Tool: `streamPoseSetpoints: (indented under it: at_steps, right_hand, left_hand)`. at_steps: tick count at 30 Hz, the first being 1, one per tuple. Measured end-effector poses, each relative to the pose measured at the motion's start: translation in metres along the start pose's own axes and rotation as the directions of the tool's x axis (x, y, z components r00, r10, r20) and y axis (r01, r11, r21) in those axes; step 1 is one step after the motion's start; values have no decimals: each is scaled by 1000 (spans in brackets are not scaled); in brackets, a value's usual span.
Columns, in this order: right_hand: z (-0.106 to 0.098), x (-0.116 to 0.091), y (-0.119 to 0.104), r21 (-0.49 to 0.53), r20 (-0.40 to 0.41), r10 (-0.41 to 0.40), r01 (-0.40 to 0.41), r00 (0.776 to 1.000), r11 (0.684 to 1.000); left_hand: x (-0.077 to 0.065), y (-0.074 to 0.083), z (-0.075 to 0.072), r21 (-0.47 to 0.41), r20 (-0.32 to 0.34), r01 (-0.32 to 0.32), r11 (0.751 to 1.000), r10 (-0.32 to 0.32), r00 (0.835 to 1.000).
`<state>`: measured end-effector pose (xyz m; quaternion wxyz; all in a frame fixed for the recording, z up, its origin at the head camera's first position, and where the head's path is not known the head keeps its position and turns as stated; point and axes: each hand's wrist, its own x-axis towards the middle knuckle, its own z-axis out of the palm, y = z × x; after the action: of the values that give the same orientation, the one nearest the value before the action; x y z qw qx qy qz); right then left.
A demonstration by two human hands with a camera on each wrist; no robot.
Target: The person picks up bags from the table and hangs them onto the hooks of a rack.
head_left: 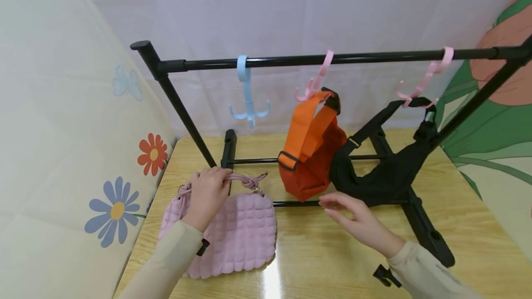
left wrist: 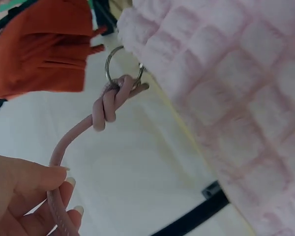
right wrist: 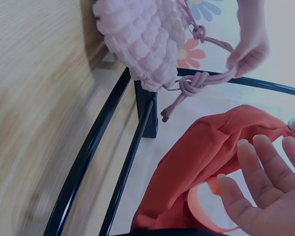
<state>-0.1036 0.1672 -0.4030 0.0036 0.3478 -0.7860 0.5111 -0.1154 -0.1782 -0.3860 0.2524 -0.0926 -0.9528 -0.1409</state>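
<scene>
My left hand [head_left: 209,196] grips the knotted cord handle [left wrist: 64,142] of a pink quilted handbag [head_left: 243,232], thumb and fingers curled round the cord. The bag hangs below that hand at the left of the table, its handle tied to metal rings [left wrist: 108,64]. My right hand [head_left: 360,221] holds nothing; its fingers are loosely bent just below an orange bag [head_left: 305,170]. That orange bag hangs by its strap from a pink hook [head_left: 317,80]. Left of it, a light blue hook [head_left: 248,91] hangs on the rail with nothing on its prongs.
A black metal rack [head_left: 278,62] spans the table, its feet [head_left: 432,234] on the wood. From another pink hook [head_left: 428,80] at the right hangs a black bag [head_left: 386,174]. Painted walls with flowers [head_left: 117,211] stand at both sides.
</scene>
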Motion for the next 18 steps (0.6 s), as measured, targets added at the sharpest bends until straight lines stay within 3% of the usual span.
streamPoseSetpoints:
  at_steps: [7, 18]
  right_hand:
    - [9, 7, -1, 17, -1, -76, 76, 997, 997]
    - [20, 21, -7, 39, 12, -151, 150, 988, 988]
  left_hand:
    - [4, 17, -12, -9, -43, -85, 996, 85, 995]
    - [7, 28, -25, -75, -98, -120, 990, 112, 989]
